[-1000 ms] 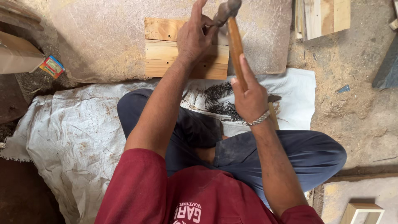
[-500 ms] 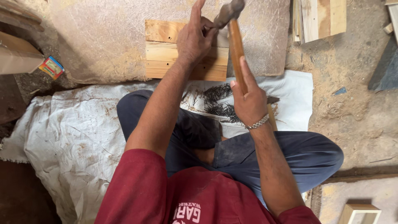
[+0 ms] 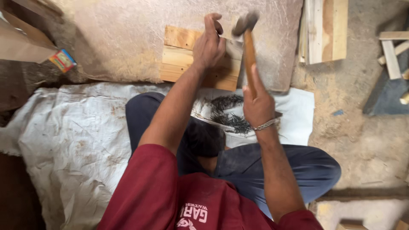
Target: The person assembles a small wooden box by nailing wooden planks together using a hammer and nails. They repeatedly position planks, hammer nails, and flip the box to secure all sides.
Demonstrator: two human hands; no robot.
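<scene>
My right hand [image 3: 257, 102] grips the wooden handle of a hammer [image 3: 247, 47]; its metal head is raised and blurred just right of my left hand. My left hand [image 3: 209, 44] rests on a small panel of pale wooden slats [image 3: 183, 57], fingers pinched near the panel's upper right edge; whether it holds a nail I cannot tell. The panel lies on a rough fibrous board [image 3: 128, 38]. A pile of dark nails [image 3: 228, 113] sits on white paper between my knees and the panel. A metal bracelet is on my right wrist.
A white woven sack [image 3: 64, 140] covers the floor under my crossed legs. A cardboard box [image 3: 21, 40] and a small colourful packet [image 3: 63, 60] lie at left. Wooden frames and offcuts [image 3: 326, 30] lie at upper right, a dark slab [image 3: 387, 96] beyond.
The hammer head has stayed raised near my left hand, shifting slightly. My left hand keeps its place on the slats.
</scene>
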